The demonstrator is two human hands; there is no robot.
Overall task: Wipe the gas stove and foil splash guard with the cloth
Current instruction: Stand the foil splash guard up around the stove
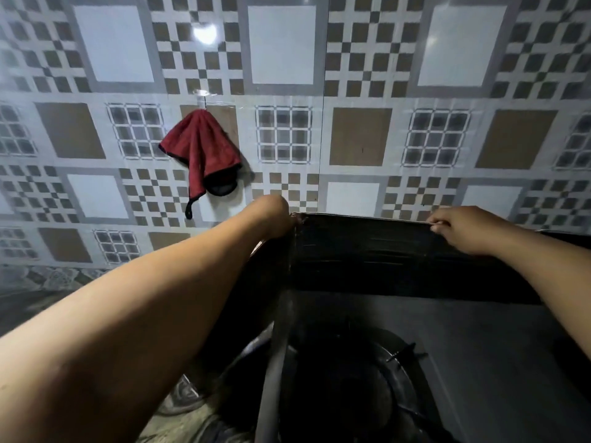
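Both hands grip the splash guard's (367, 251) top edge: left hand (271, 215) at its corner, right hand (454, 227) pinching; 1 tug could buckle it onto the stove (463, 340), with the cloth (204, 151) hanging unused on the wall.

A patterned tile wall (281, 46) is seen from nine through twelve to three o'clock. A bright glare spot (204, 34) is reflected on it towards eleven o'clock.
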